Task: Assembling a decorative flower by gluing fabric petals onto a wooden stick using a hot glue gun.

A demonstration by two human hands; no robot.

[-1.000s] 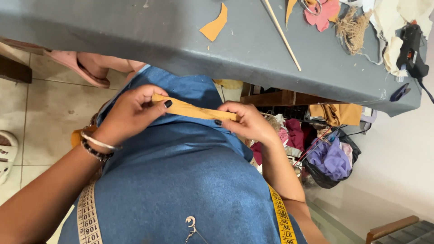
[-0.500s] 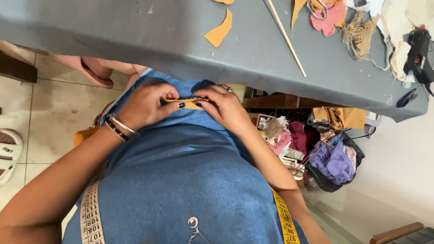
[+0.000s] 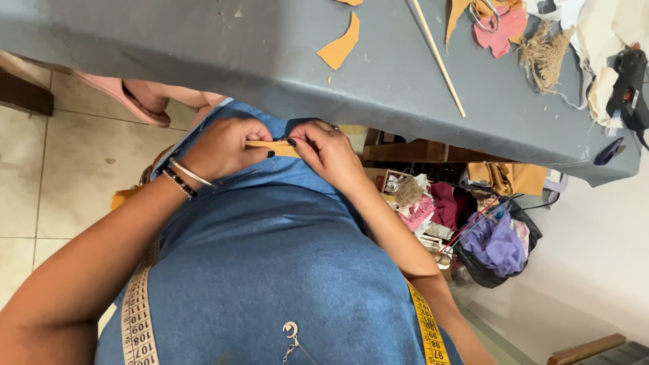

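tan strip [image 3: 274, 147] shorter, hands closer together

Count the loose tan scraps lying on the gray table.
3 show: one tan scrap mid-table, one cut off by the top edge, one strip beside the wooden stick. More may lie out of view.

A second ago my left hand [image 3: 223, 147] and right hand [image 3: 329, 153] were well apart, with the tan strip [image 3: 270, 147] stretched long between them. Now I've brought them together until the fingertips almost touch, and only a short bit of the strip shows between them. Both hands have moved up closer to the table edge [image 3: 270, 88]
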